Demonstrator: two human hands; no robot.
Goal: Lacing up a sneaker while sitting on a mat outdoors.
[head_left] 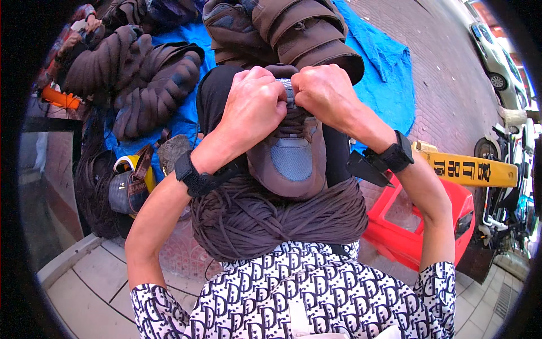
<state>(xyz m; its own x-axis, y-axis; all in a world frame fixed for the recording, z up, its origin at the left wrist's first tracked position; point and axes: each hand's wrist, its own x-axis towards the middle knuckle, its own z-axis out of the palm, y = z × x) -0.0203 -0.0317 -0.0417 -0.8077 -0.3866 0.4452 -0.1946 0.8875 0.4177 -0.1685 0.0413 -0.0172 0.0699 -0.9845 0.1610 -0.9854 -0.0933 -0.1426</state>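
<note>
On my lap rests a brown shoe upper [287, 164] with a blue-grey mesh toe patch, its toe toward me. A dark shoelace [292, 127] crosses its tongue. At the left of the throat, my left hand [255, 97] is closed with curled fingers on the shoelace. My right hand [324, 93] pinches the shoelace from the other side, close to the left one. The stretches of lace inside my fingers are hidden. Across my thighs, just below the toe, lies a thick bundle of dark brown laces [276, 217].
Stacked brown shoe uppers [299, 34] stand beyond my knees on a blue tarp [389, 73], with more uppers [152, 85] at left. A red plastic stool [418, 226] and a yellow beam [474, 168] are at right. A black-and-yellow container [129, 189] sits at left; another person's hand [92, 24] shows far left.
</note>
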